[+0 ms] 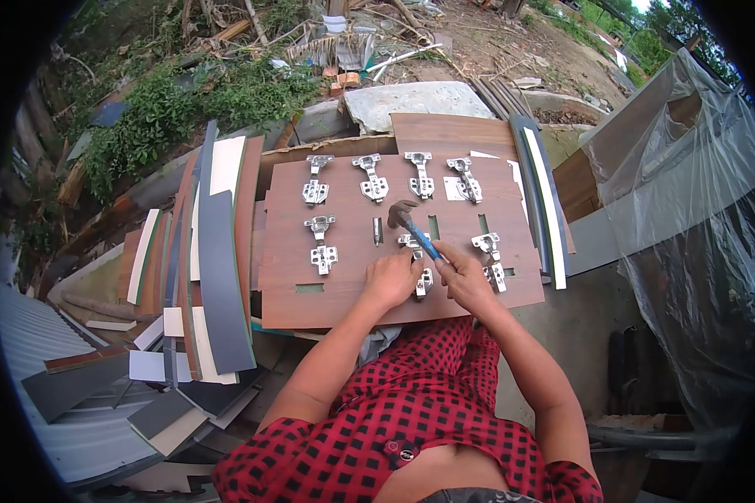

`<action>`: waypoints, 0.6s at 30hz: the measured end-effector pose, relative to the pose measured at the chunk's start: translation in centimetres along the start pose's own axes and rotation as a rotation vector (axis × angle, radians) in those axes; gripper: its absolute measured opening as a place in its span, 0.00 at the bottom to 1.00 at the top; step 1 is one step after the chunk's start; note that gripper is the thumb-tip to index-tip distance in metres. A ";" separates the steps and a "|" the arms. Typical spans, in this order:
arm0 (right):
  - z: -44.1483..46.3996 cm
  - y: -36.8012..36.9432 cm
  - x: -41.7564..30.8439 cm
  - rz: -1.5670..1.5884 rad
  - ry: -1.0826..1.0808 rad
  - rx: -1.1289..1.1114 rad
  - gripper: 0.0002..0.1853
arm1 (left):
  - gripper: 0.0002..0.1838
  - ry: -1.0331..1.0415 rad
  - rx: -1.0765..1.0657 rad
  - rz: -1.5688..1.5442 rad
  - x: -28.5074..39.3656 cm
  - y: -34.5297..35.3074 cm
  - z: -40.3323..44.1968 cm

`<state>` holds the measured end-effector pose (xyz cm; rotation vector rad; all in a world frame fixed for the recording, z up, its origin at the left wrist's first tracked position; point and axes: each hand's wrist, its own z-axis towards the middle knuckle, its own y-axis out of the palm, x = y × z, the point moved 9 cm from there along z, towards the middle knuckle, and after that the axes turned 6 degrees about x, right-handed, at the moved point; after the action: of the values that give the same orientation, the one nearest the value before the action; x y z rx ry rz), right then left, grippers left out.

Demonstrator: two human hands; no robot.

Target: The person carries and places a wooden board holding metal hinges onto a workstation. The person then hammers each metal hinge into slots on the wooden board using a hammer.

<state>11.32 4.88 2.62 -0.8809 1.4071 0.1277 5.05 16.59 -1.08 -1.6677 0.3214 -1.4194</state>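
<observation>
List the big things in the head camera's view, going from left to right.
Blue-grey corrugated metal sheet, dark grey curved-ended board strip, broad reddish-brown wood-grain board, narrow white strip, clear draped plastic sheet.

The right hand (pixel 468 275) grips a blue-handled metal claw hammer (pixel 417 230), its head just beyond the grip, above a brown wood-grain board (pixel 344 298) bearing silver metal hinges (pixel 421 176).
</observation>
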 end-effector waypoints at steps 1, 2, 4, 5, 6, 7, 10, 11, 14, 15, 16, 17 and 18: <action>0.2 0.3 -0.3 -0.061 -0.056 -0.034 0.19 | 0.19 -0.004 -0.001 -0.006 0.0 0.1 0.1; 0.1 0.5 -0.7 -0.121 -0.113 -0.067 0.19 | 0.19 0.007 -0.004 -0.002 0.1 0.0 0.1; -0.3 0.0 -1.1 -0.027 -0.018 -0.050 0.20 | 0.20 -0.015 -0.020 0.012 -0.1 0.1 0.1; -0.8 -0.2 -0.9 0.067 0.084 -0.045 0.20 | 0.20 -0.013 -0.022 0.014 -0.1 0.0 0.1; -1.3 -0.9 -0.5 0.101 0.169 -0.012 0.20 | 0.21 -0.024 -0.017 0.003 -0.3 -0.1 0.2; -1.6 -1.4 -0.1 0.104 0.171 -0.010 0.20 | 0.21 -0.036 -0.011 -0.009 -0.5 -0.3 0.4; -2.8 -3.7 0.2 0.142 0.051 0.106 0.21 | 0.21 0.031 -0.036 -0.051 -1.1 -0.2 1.2; -3.4 -4.2 0.6 0.139 0.021 0.120 0.21 | 0.21 0.038 -0.041 -0.052 -1.1 0.0 1.1; -5.3 -5.1 1.9 0.133 0.043 0.135 0.21 | 0.19 0.039 -0.004 -0.041 -0.8 -0.2 1.3; -5.7 -5.0 2.1 0.132 0.043 0.137 0.21 | 0.19 0.031 0.000 -0.039 -0.9 -0.2 1.3; -6.1 -4.7 2.6 0.055 0.050 0.142 0.19 | 0.19 0.020 0.004 -0.036 -1.0 -0.2 1.2; -6.3 -4.5 3.2 -0.019 0.057 0.147 0.18 | 0.19 0.010 0.007 -0.031 -1.2 -0.2 1.1; -6.1 -4.1 3.2 -0.091 0.021 0.152 0.18 | 0.19 0.009 0.008 -0.027 -1.4 0.0 1.1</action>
<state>9.45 -2.96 2.17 -0.8202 1.3744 -0.0564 5.61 18.10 -1.91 -1.6649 0.2989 -1.4462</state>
